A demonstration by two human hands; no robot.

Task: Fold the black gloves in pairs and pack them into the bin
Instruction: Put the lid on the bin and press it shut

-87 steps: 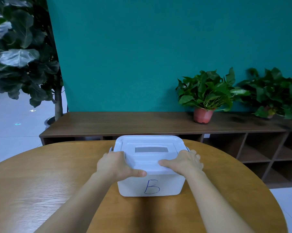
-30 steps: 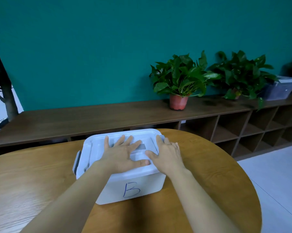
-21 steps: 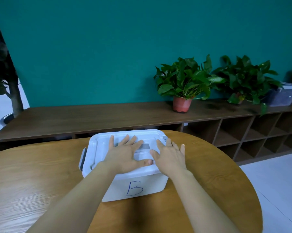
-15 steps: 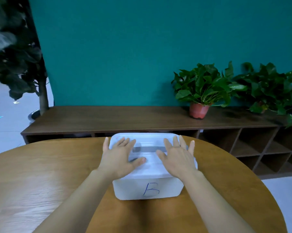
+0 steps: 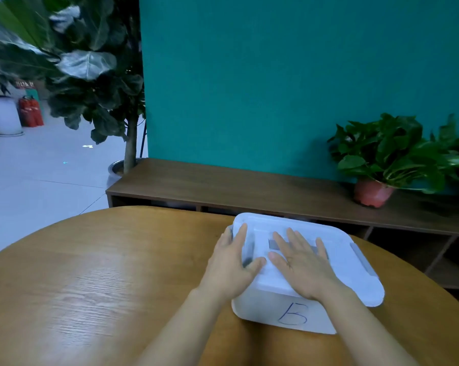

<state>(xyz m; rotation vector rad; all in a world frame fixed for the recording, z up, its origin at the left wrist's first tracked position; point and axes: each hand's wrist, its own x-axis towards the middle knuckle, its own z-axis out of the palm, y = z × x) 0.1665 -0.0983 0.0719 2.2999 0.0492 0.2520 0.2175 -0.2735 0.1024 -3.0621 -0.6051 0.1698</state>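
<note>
Finds the bin [image 5: 262, 305] on the table [image 5: 91, 286], right of centre, marked B on the near wall, with the lid [image 5: 352, 278] on. Shows no black gloves anywhere; cannot tell through the white plastic whether any lie inside. Lays the right hand [image 5: 302, 270] flat on the middle of the lid, fingers straight and spread, holding nothing. Sets the left hand [image 5: 231, 265] at the lid's left end, fingers straight along that edge, thumb on top, with nothing plainly gripped. Runs the bin's long axis left to right, slightly skewed, the left end farther off and the right end nearer. Leaves the right latch [image 5: 363, 260] bare, to the right of the right hand and apart from it. Probably calls for sliding the right hand rightward along that axis to reach the latch, with the left hand at its own end.
</note>
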